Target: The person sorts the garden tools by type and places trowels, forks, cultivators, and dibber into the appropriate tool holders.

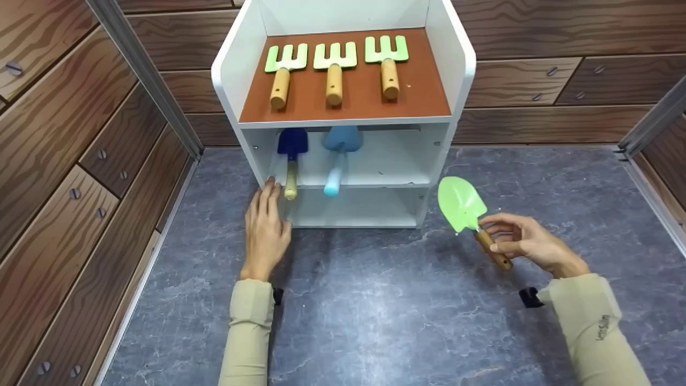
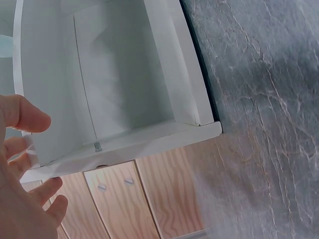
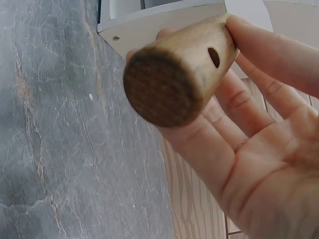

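Note:
My right hand (image 1: 528, 244) pinches the wooden handle (image 3: 199, 59) of a hand trowel with a light green blade (image 1: 461, 203), held to the right of a white shelf unit (image 1: 343, 122). At the unit's left front edge, my left hand (image 1: 265, 230) rests with its fingers extended along the side panel; the left wrist view shows the thumb on the inner side. Beside that hand, a dark blue trowel (image 1: 292, 143) lies on the middle shelf with its handle over the front edge. A light blue trowel (image 1: 343, 139) lies to its right.
Three light green hand forks with wooden handles, a left one (image 1: 280, 86), a middle one (image 1: 334, 83) and a right one (image 1: 389, 78), lie on the brown top shelf (image 1: 423, 104). Wood-patterned walls (image 1: 568, 32) surround the grey marbled floor (image 1: 375, 321).

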{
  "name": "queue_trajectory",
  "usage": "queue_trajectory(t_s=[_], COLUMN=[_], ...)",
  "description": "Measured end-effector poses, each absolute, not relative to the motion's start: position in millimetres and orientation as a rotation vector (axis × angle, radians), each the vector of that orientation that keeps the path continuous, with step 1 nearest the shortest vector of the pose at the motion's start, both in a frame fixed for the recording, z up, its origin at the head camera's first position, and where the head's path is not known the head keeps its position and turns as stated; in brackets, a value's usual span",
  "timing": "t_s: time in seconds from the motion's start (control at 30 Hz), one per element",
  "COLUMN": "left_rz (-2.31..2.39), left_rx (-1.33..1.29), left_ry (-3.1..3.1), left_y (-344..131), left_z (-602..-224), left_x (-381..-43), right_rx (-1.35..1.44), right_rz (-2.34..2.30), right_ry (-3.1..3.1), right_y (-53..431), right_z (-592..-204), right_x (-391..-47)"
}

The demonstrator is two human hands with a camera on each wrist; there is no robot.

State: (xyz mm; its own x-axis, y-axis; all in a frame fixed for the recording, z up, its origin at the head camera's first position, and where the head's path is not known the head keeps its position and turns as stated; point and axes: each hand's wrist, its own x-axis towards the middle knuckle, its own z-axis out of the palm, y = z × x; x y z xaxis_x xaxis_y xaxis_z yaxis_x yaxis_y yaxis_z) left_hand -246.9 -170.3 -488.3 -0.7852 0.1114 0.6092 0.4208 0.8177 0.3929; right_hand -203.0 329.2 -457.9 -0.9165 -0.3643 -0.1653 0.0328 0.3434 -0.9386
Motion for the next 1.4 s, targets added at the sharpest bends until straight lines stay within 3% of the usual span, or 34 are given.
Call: queue_trajectory(t_s=[0.93, 1.4], left_rz=[-0.709, -0.723], left_rx=[-0.373, -0.385], left_ry=[-2.423, -2.411], left_y=[-172, -169], left_z=[-491, -489], left_x=[-245, -247], right_rx=[-0.579, -0.55], right_rz=[-1.516, -1.527], right_ry=[2.268, 2.227], right_y=[300, 281], right_z=[-454, -447], right_x=[-216, -223])
